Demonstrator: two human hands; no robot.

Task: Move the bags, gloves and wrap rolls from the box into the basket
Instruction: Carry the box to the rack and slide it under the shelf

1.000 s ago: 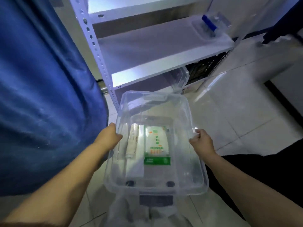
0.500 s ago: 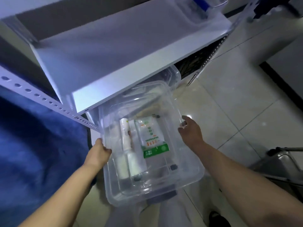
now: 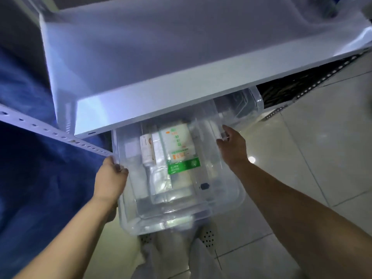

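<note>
Pale floor tiles (image 3: 302,158) and a white metal shelf (image 3: 161,57) frame the scene, with blue cloth (image 3: 30,158) hanging at the shelf's left side. Left hand (image 3: 109,180) is closed on the left rim of a clear plastic box (image 3: 221,200); right hand (image 3: 233,147) grips the box's right rim, fingers curled over the edge. Both arms hold the box just below the shelf's front edge, its far end tucked under the shelf board. Inside the box lie a white-and-green printed packet (image 3: 180,150), a narrow wrap roll (image 3: 148,149) touching the packet's left side, and a clear plastic-wrapped bundle (image 3: 161,182) nearer the person. A second clear container (image 3: 241,105) sits under the shelf, beyond the box to its right. Below the box, perforated slippers (image 3: 208,235) stand on the tiles.
</note>
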